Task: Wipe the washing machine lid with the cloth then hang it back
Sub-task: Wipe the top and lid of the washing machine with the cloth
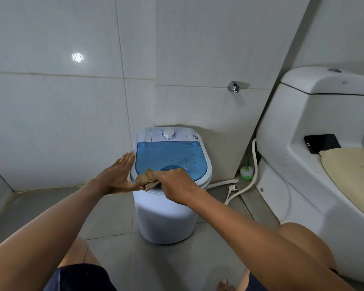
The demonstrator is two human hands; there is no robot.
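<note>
Washing machine lid (170, 158) still speckled: right hand (177, 185) holds the cloth (147, 179) on its 7 o'clock edge, left hand (118, 175) flat, fingers straight; wiping underway, hanging left

lid (170, 157): translucent blue, dark specks
washer (164, 219): white
cloth (147, 179): tan, coarse weave
brush (247, 171): green and white
phone (322, 143): black
toilet (303, 127): white
seat cover (353, 164): cream

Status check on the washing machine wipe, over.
Right hand grips brown cloth on the blue lid's near edge. Left hand open, flat against the machine's left side. Lid still speckled. Nothing blocking.
</note>
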